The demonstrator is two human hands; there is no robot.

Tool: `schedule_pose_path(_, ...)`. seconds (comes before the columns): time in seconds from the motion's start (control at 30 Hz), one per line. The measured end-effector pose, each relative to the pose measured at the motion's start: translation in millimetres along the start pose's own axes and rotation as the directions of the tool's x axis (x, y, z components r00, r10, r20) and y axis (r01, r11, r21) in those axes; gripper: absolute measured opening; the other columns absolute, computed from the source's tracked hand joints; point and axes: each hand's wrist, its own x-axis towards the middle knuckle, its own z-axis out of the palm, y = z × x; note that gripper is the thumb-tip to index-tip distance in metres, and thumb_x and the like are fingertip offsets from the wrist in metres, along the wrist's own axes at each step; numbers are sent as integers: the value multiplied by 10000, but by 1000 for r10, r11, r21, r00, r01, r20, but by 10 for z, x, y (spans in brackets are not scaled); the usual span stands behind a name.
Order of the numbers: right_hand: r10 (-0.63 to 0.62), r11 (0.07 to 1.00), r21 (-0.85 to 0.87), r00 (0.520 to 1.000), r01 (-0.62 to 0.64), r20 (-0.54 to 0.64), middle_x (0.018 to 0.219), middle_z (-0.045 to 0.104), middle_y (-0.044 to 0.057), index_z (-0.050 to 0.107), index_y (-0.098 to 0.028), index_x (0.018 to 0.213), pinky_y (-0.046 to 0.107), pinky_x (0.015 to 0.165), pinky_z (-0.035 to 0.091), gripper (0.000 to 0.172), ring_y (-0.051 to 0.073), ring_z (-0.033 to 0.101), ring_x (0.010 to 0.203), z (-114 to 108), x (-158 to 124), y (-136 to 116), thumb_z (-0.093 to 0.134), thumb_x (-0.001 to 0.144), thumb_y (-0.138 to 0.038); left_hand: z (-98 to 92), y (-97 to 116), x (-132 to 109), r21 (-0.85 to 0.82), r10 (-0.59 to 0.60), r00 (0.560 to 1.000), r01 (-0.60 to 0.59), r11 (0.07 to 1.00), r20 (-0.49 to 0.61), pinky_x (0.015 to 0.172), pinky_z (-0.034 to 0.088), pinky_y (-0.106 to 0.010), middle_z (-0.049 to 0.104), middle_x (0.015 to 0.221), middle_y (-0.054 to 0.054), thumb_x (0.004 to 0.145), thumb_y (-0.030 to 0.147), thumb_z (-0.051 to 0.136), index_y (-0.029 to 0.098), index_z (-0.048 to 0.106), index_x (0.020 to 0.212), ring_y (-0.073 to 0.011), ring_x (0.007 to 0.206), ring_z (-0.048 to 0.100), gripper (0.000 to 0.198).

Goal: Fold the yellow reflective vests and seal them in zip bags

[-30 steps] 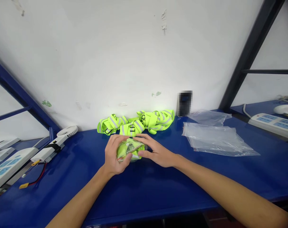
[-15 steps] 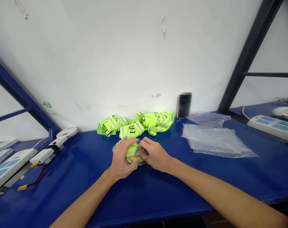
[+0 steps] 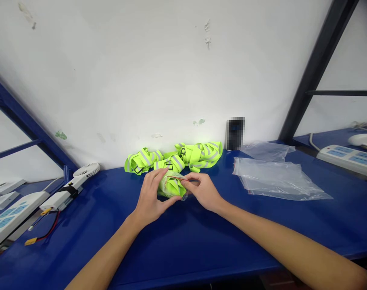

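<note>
A small clear plastic bag stuffed with a neon-yellow reflective strap (image 3: 171, 187) is held upright just above the blue tabletop (image 3: 186, 241). My left hand (image 3: 150, 197) wraps round its left side, thumb under it. My right hand (image 3: 201, 189) pinches the bag's red-lined top edge between thumb and fingers. Just behind the hands, a heap of loose neon-yellow reflective straps (image 3: 174, 157) lies against the white wall.
A stack of empty clear bags (image 3: 274, 177) lies to the right, and a dark blurred object (image 3: 235, 133) leans on the wall. At left are a white handheld fan (image 3: 80, 175), a battery pack with red wires (image 3: 47, 217) and power strips (image 3: 8, 211); another power strip (image 3: 347, 157) sits far right.
The hands pressed the filled bag down on the table, then lifted it a little toward the wall. My right hand has moved from lying flat over the bag to pinching its top edge.
</note>
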Motion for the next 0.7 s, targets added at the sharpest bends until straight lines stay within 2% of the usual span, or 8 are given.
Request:
schedule_pose_path(0.17,14,999,46,994,-20,110,894,638,35,706,-144,937,344,664,630,409,163,662,745,-33,23,-66,679,778,-520,-4,-127,25,-47,27,997,-30,998,-66,1031,442,-499,611,1270,-128,914,340,575,213,502,1330,-271,1208,547,441)
schedule_pose_path(0.27,28,999,24,991,-31,131,947,670,51,626,-179,1206,358,682,626,473,174,696,757,-60,32,-58,612,850,-491,6,-154,41,-73,73,991,-82,994,-111,1030,453,-488,650,1234,-124,963,270,466,193,548,1294,-254,1220,557,350)
schedule_pose_path(0.33,-20,998,-60,988,30,154,942,689,49,502,-223,1362,370,698,618,488,168,705,711,-75,11,-58,516,927,-443,0,-160,49,-81,100,985,-112,990,-143,984,492,-444,681,1176,-119,975,245,422,185,589,1246,-235,1155,603,325)
schedule_pose_path(0.37,-92,983,-139,980,117,174,955,694,52,470,-239,1390,379,733,609,462,170,706,728,-81,-8,-65,464,960,-407,-9,-158,51,-80,108,981,-122,989,-163,948,512,-413,696,1136,-115,977,238,410,181,614,1211,-223,1100,631,316)
schedule_pose_path(0.43,-297,877,-315,925,362,236,1070,683,75,478,-249,1383,400,865,566,404,191,691,895,-93,-57,-96,384,997,-323,-39,-141,56,-70,105,974,-121,990,-199,874,534,-352,721,1044,-104,978,224,404,168,658,1132,-197,984,667,302)
schedule_pose_path(0.5,-472,714,-425,831,556,296,1237,622,94,475,-248,1381,411,1003,482,396,210,611,1115,-101,-105,-140,357,1003,-255,-77,-107,60,-63,82,974,-97,993,-213,815,536,-311,735,965,-93,979,214,400,156,693,1053,-179,898,680,308)
schedule_pose_path(0.6,-563,565,-478,738,673,373,1373,512,118,458,-241,1379,420,1061,426,408,236,506,1261,-95,-153,-190,453,973,-281,-121,-51,68,-61,32,977,-46,997,-211,739,531,-283,745,891,-90,987,238,384,151,729,949,-169,805,685,357)
schedule_pose_path(0.7,-551,530,-491,721,692,421,1369,491,132,568,-228,1214,396,998,473,324,243,546,1198,-57,-172,-175,576,911,-342,-134,-26,71,-68,-3,988,-7,998,-155,694,531,-281,747,834,-94,1003,317,348,154,745,896,-170,747,684,442)
